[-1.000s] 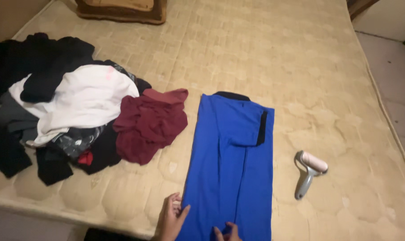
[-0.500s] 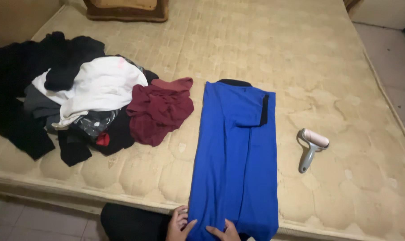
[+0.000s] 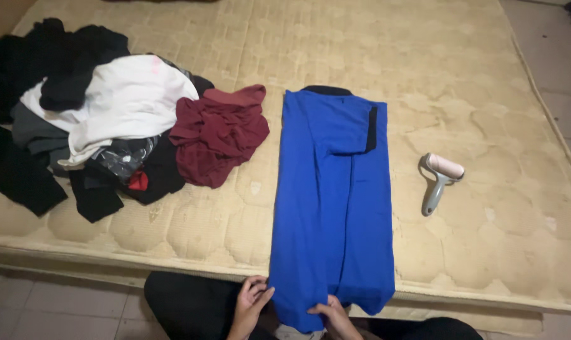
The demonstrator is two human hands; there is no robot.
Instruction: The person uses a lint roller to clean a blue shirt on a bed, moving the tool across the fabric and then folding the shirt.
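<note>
Blue shirt [image 3: 332, 195] lies folded into a long narrow strip down the centre of the frame on the bare mattress [image 3: 462, 82], dark collar at the top, one short sleeve with dark trim folded across near the top, bottom hem hanging over the mattress edge at lower centre. Left hand [image 3: 251, 302] pinches the lower left corner of the hem, fingers curled closed on the fabric. Right hand [image 3: 332, 315] grips the hem near its middle, fingers closed on the cloth, thumb side mostly tucked under so exact finger hold is hard to see. Shirt looks light, soft, floppy knit; will sag and lose its fold if lifted by one point, so best held at the two hem corners or along folded edges. Lint roller [image 3: 438, 179] lies right of the shirt, well apart. Maroon garment [image 3: 219, 135] sits just left of the shirt, against a pile of clothes [image 3: 84, 107] in black, white and grey at upper left; the pile is cut off at the left edge, items in it hard to separate. Person's forearms and dark-clothed lap cut off at bottom.
</note>
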